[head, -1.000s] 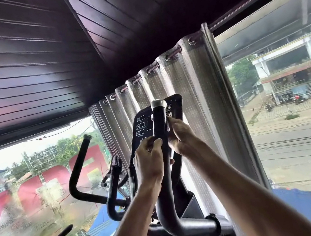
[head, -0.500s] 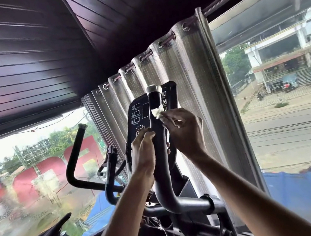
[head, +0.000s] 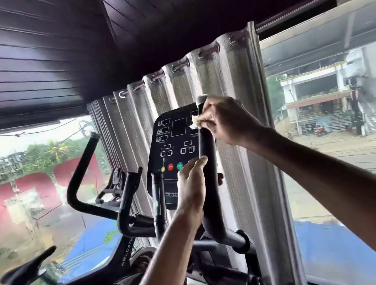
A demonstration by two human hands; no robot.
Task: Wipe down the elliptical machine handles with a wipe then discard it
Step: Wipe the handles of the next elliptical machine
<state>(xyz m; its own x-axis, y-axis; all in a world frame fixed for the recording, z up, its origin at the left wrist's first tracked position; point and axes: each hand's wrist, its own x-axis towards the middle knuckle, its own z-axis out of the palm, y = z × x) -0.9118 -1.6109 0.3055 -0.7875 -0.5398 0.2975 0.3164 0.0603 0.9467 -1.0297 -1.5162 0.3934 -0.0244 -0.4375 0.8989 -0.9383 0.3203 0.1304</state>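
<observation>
Higher on the handle (head: 205, 143), right hand (head: 227, 121) presses wipe (head: 195, 122).

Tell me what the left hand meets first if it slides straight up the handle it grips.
Likely the right hand, holding the wipe against the handle near its top; only bare handle lies between it and the left hand.
</observation>
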